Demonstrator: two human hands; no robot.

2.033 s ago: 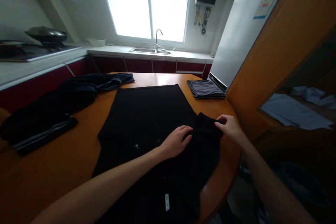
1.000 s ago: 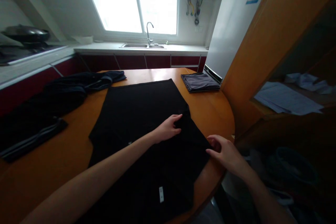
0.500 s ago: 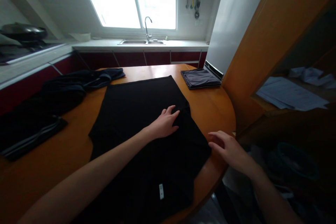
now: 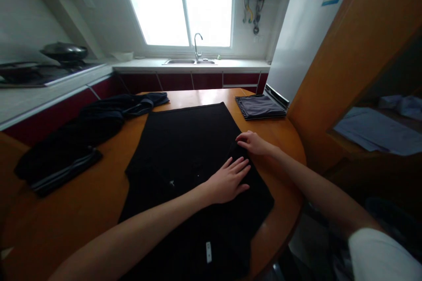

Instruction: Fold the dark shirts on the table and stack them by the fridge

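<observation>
A black shirt (image 4: 184, 136) lies spread on the wooden table, with a small white label (image 4: 209, 252) at its near end. My left hand (image 4: 229, 181) rests flat on the right part of the cloth, palm down and fingers spread. Just beyond it, my right hand (image 4: 253, 142) has its thumb and fingers closed on the shirt's right edge. The fabric between those fingertips is mostly hidden.
Dark clothes (image 4: 99, 125) lie heaped along the table's left side. A folded grey garment (image 4: 259, 106) sits at the back right, beside the fridge (image 4: 296, 35). The table's rounded edge (image 4: 300, 158) runs along the right. Beyond are a sink (image 4: 180, 62) and a stove (image 4: 33, 74).
My right hand has moved from the sleeve's outer corner up to the shirt's side edge and closed there. My left hand has come slightly nearer and flattened out. The camera view has shifted.
</observation>
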